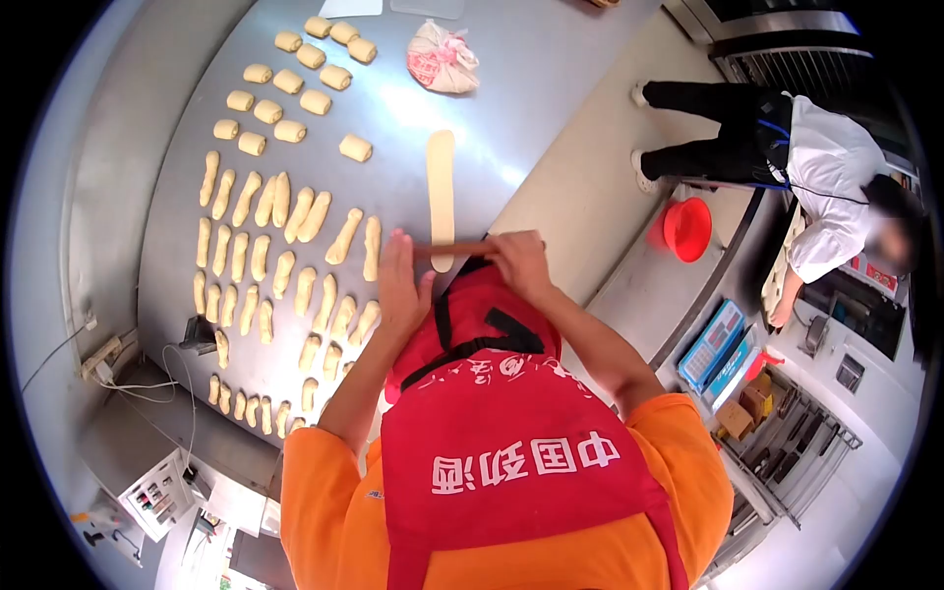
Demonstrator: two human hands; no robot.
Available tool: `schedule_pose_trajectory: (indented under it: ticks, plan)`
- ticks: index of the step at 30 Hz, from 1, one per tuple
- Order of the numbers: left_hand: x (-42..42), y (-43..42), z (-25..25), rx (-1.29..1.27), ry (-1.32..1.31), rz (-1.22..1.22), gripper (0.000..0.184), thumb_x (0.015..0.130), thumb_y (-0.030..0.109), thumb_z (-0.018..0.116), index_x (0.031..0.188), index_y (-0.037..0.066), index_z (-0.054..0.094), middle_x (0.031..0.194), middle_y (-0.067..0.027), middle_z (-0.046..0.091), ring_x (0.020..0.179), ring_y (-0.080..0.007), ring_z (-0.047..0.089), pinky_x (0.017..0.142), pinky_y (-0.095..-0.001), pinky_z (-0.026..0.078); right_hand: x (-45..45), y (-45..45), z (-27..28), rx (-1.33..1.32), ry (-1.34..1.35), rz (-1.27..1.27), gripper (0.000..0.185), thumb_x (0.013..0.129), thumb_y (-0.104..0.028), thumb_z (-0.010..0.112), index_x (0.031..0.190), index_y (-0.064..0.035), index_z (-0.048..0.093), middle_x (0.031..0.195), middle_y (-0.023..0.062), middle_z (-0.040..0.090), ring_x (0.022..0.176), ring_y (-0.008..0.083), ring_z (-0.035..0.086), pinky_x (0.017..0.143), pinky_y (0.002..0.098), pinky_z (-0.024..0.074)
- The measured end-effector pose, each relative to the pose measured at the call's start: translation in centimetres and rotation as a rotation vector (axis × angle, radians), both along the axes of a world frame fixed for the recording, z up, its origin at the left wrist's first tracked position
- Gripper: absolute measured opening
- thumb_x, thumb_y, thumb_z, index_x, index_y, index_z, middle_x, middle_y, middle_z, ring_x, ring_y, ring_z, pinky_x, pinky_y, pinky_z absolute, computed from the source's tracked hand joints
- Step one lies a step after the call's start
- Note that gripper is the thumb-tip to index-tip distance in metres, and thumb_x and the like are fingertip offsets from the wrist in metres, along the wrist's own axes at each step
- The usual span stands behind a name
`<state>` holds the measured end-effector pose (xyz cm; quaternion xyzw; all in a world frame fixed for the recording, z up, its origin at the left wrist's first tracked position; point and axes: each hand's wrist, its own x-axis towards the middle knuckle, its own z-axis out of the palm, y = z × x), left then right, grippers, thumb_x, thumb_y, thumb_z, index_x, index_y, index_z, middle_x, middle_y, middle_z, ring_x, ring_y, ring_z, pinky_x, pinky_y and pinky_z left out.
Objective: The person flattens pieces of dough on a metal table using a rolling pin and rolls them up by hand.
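A wooden rolling pin (447,249) lies crosswise over the near end of a long, flat dough strip (441,187) on the metal table. My left hand (401,280) is on the pin's left end, its fingers pointing forward and its thumb on the near side. At the other end, my right hand (521,261) is closed around the pin, close to the table's edge. Left of my left hand lie several twisted dough pieces (344,236) in rows. Farther off are several short dough rolls (355,147); one sits nearer the strip than the others.
A tied white and pink bag (442,59) rests at the table's far side. To the right, a co-worker in a white top (831,177) leans over another counter. A red bowl (687,229) and a blue scale (712,344) are also there. White cables (147,388) hang at the left.
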<state>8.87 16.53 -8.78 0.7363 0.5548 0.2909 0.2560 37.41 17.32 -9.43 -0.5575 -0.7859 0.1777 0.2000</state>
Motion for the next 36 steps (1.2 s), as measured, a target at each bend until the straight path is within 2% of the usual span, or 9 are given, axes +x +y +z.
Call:
schedule_pose_trajectory:
  ticks: [3,8,12,17,21,22,25,32,36]
  plan:
    - [1.2,3.7,1.1,0.012,-0.066,0.195,0.059,0.102,0.019,0.069,0.154,-0.003,0.051,0.141,-0.0250,0.058,0.130,-0.0448,0.055,0.108,-0.0552,0.046,1.8,6.8,-1.1,0.064,-0.038,-0.303,0.041,0.089,-0.019,0.081,0.127,-0.0076,0.071,0.107,0.0094,0.074,0.103,0.0317,0.067,0.090,0.0499,0.0456]
    - [4.8,13.5,-2.1,-0.047,0.083,0.215,0.041,0.099,0.016,0.071,0.136,-0.002,0.067,0.110,-0.0182,0.062,0.105,-0.0385,0.060,0.091,-0.0486,0.051,-0.6,17.6,-0.5,0.478,-0.205,-0.374,0.034,0.092,-0.015,0.076,0.124,-0.0052,0.073,0.102,0.0125,0.069,0.102,0.0339,0.064,0.089,0.0487,0.0472]
    - [7.0,19.1,-3.3,0.014,0.055,0.253,0.027,0.095,0.015,0.075,0.120,0.002,0.076,0.105,-0.0155,0.062,0.104,-0.0356,0.061,0.091,-0.0465,0.051,-5.0,18.9,-1.9,0.198,0.027,-0.188,0.032,0.090,-0.010,0.076,0.121,-0.0016,0.076,0.106,0.0149,0.067,0.101,0.0342,0.063,0.089,0.0465,0.0513]
    - [6.8,20.7,-4.0,-0.134,-0.095,0.271,0.008,0.090,0.011,0.078,0.096,0.007,0.079,0.106,-0.0121,0.063,0.106,-0.0339,0.062,0.091,-0.0452,0.052,-8.2,18.9,-2.8,0.069,0.285,-0.384,0.014,0.090,-0.005,0.076,0.104,-0.0019,0.077,0.098,0.0148,0.065,0.099,0.0343,0.063,0.088,0.0435,0.0528]
    - [4.0,18.4,-3.7,-0.137,-0.279,0.064,0.014,0.093,0.011,0.078,0.104,0.004,0.073,0.098,-0.0134,0.072,0.097,-0.0363,0.068,0.088,-0.0448,0.053,-6.5,17.7,-2.4,0.159,0.366,-0.138,0.009,0.094,-0.003,0.074,0.101,-0.0008,0.070,0.100,0.0119,0.069,0.097,0.0277,0.066,0.088,0.0382,0.0533]
    - [3.2,17.2,-2.2,-0.241,-0.345,0.032,0.015,0.095,0.012,0.077,0.105,0.003,0.071,0.096,-0.0139,0.073,0.095,-0.0356,0.069,0.087,-0.0430,0.054,-6.1,15.8,-2.1,-0.298,0.618,-0.207,0.008,0.099,-0.003,0.071,0.104,-0.0010,0.065,0.102,0.0065,0.071,0.096,0.0183,0.067,0.088,0.0333,0.0533]
    - [1.6,13.4,5.5,-0.454,-0.443,-0.057,0.014,0.099,0.012,0.074,0.108,0.002,0.070,0.096,-0.0121,0.076,0.094,-0.0271,0.072,0.087,-0.0372,0.054,-5.0,11.7,4.3,-0.599,0.786,-0.164,0.013,0.102,-0.007,0.069,0.114,-0.0020,0.070,0.104,0.0070,0.074,0.099,0.0191,0.070,0.093,0.0357,0.0552]
    - [0.2,12.1,17.1,-0.336,-0.436,-0.164,0.023,0.098,0.008,0.076,0.120,0.004,0.073,0.095,-0.0085,0.076,0.091,-0.0212,0.070,0.088,-0.0355,0.054,-4.8,11.4,17.3,-0.418,0.664,-0.014,0.015,0.103,-0.005,0.068,0.113,0.0017,0.077,0.101,0.0084,0.079,0.094,0.0133,0.070,0.088,0.0311,0.0557]
    - [0.2,13.5,20.9,0.036,-0.328,-0.056,0.026,0.094,0.009,0.080,0.120,0.010,0.080,0.100,-0.0064,0.079,0.095,-0.0232,0.071,0.099,-0.0408,0.052,-5.2,12.8,21.6,-0.274,0.678,-0.015,0.012,0.100,-0.007,0.073,0.109,-0.0019,0.078,0.098,0.0087,0.080,0.094,0.0173,0.073,0.086,0.0328,0.0565]
